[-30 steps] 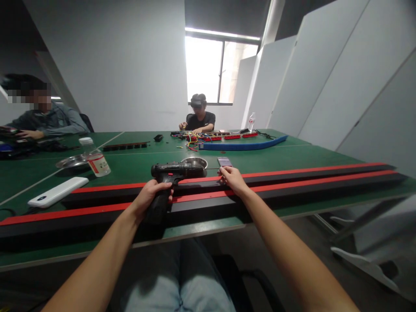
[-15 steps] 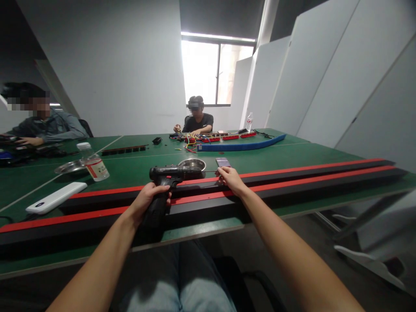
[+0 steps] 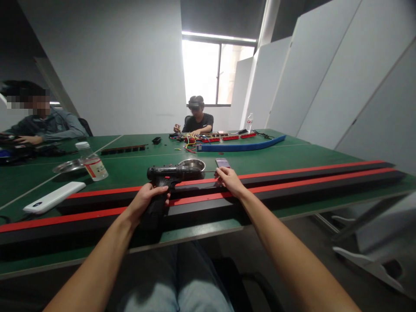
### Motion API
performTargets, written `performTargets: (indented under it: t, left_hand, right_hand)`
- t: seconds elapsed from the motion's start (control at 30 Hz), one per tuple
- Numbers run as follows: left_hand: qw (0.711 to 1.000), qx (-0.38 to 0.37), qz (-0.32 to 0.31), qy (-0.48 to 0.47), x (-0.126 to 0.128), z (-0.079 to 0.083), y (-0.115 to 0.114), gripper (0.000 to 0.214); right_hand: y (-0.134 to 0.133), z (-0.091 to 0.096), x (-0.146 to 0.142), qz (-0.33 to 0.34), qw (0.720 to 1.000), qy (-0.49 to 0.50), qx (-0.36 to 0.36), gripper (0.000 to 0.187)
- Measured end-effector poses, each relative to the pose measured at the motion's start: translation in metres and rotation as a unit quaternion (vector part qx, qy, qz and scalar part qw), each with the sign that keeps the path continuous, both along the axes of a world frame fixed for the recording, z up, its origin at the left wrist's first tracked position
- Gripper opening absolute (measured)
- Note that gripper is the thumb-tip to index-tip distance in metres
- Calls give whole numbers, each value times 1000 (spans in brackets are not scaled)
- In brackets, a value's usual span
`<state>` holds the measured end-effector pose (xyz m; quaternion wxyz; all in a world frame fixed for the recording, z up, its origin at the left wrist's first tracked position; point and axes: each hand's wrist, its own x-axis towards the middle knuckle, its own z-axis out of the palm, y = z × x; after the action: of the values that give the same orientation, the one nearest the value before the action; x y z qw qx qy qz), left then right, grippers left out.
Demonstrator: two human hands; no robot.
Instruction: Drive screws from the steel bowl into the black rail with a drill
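Note:
My left hand (image 3: pixel 150 196) is wrapped around the grip of a black cordless drill (image 3: pixel 172 174) with a red switch. The drill lies level, its long thin bit (image 3: pixel 209 171) pointing right. At the bit's far end, the fingers of my right hand (image 3: pixel 228 180) are pinched together; whether a screw is also between them is hidden. Beneath both hands run two long black bars with red top strips, the near bar (image 3: pixel 201 209) and the far bar (image 3: pixel 279 174). Just behind the drill is a round metal bowl (image 3: pixel 202 163), and a phone-like slab (image 3: pixel 222 162) lies beyond my right fingertips.
On the green table, a white power-bank-like block (image 3: pixel 55 197), a bottle (image 3: pixel 95 167) and a metal dish (image 3: pixel 66 167) stand left. Farther back lie a blue strip (image 3: pixel 240 146) and tangled wires (image 3: pixel 190 143). One co-worker (image 3: pixel 198 119) sits opposite, another (image 3: pixel 48 119) at left.
The drill and my left hand have shifted very slightly left. My right hand keeps its pinch at the bit's end.

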<state>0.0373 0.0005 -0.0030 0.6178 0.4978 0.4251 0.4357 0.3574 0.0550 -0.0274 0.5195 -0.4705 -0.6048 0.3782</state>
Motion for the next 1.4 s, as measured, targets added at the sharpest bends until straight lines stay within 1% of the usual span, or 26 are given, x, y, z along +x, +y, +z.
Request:
performTargets:
  t: [0.1, 0.17, 0.23, 0.3, 0.33, 0.4, 0.47, 0.53, 0.63, 0.73, 0.83, 0.93, 0.97, 1.0, 1.03, 1.1, 1.17, 1.2, 1.23, 1.3, 1.4]
  left_hand:
    - [999, 15, 19, 32, -1, 6, -1, 29]
    - [996, 34, 32, 83, -6, 19, 1, 30]
    - [986, 56, 29, 153, -15, 42, 5, 30]
    - [973, 63, 23, 220, -29, 69, 13, 25]
    - [966, 79, 33, 245, -36, 84, 17, 23]
    - [940, 107, 32, 324, -48, 110, 25, 26]
    - [917, 117, 34, 380, -56, 129, 32, 33]
    - [904, 118, 15, 410, -60, 141, 37, 34]
    - [891, 121, -16, 437, -57, 150, 46, 33]
    - [870, 132, -36, 474, -49, 160, 56, 33]
    - [850, 134, -57, 506, -34, 176, 66, 32]
    - [850, 107, -54, 513, -14, 193, 73, 27]
    - [845, 105, -52, 522, -6, 197, 73, 24]
    - [833, 114, -55, 538, 2, 200, 73, 21]
    - [813, 136, -62, 563, 10, 200, 72, 19]
    - [747, 218, -70, 624, 27, 197, 66, 20]
    - [682, 327, -11, 654, 41, 189, 60, 34]
    - [658, 360, 20, 661, 47, 184, 57, 39]
    - [641, 389, 45, 660, 51, 179, 55, 41]
    - [615, 416, 68, 666, 57, 172, 55, 42]
    - [586, 432, 70, 682, 59, 168, 58, 40]
  right_hand:
    - [2, -1, 0, -2, 1000, -17, 7, 42]
    - [4, -3, 0, -23, 999, -28, 16, 40]
    - [6, -6, 1, -43, 998, -29, 21, 35]
    - [8, -7, 0, -50, 998, -21, 17, 29]
    - [9, -8, 0, -51, 998, -18, 13, 27]
    - [9, -8, -2, -51, 999, -16, 6, 25]
    - [9, -7, -3, -51, 999, -17, 2, 24]
    - [8, -6, -4, -50, 999, -19, 3, 23]
    - [8, -5, -4, -54, 998, -27, 12, 22]
    - [6, -4, -3, -58, 997, -42, 19, 22]
    - [4, -2, -3, -60, 997, -50, 17, 24]
    - [3, -1, -3, -60, 997, -48, 12, 25]
    - [2, -1, -3, -60, 997, -47, 12, 26]
    - [2, -1, -3, -59, 997, -48, 13, 26]
    - [2, -1, -3, -59, 997, -50, 15, 27]
    - [2, -1, -2, -56, 997, -53, 16, 28]
    - [3, -2, -2, -55, 997, -56, 16, 28]
    - [3, -3, -1, -54, 997, -57, 17, 29]
    - [4, -3, -1, -55, 997, -57, 18, 29]
    - [5, -5, -1, -56, 997, -56, 22, 29]
    - [6, -6, -1, -55, 997, -55, 25, 30]
